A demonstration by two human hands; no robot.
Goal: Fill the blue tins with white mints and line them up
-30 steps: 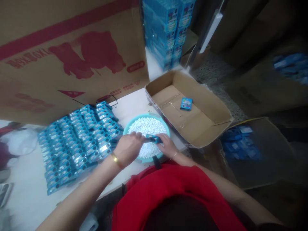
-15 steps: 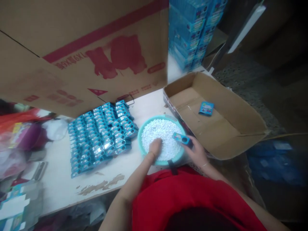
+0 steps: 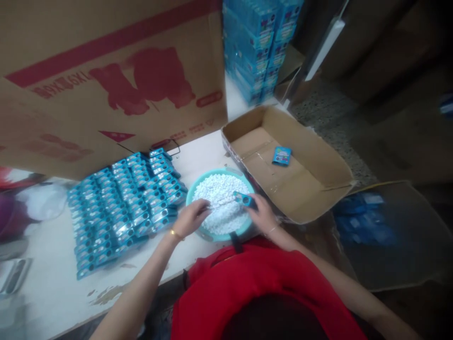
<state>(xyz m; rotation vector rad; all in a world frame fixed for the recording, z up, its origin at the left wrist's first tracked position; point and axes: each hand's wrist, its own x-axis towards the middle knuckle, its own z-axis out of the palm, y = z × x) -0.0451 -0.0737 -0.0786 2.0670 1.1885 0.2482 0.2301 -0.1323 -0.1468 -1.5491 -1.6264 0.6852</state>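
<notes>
Right hand [image 3: 262,215] grip closed on small blue box [image 3: 242,199] over basin [image 3: 192,190] of white pellets [image 3: 226,224]; left hand [image 3: 191,218] grip: can't tell. Many box rows [image 3: 122,208] already on desk [image 3: 46,245]; one blue packet [image 3: 282,156] in carton [image 3: 297,193].

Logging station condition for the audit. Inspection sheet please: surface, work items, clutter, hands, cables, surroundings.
Surface: white table, worn brown patches near front edge.
Work items: teal basin of white pellets; rows of blue boxes to its left; open cardboard tray to its right, one blue packet inside.
Clutter: whitish bag at left; grey item at left edge, too blurred to name.
Left hand: at basin's left side; contents cannot be told.
Right hand: holds small blue box over pellets.
Cables: thin cord-like line by white bar, blurred.
Surroundings: large printed carton behind; stacked blue packs at back.
</notes>
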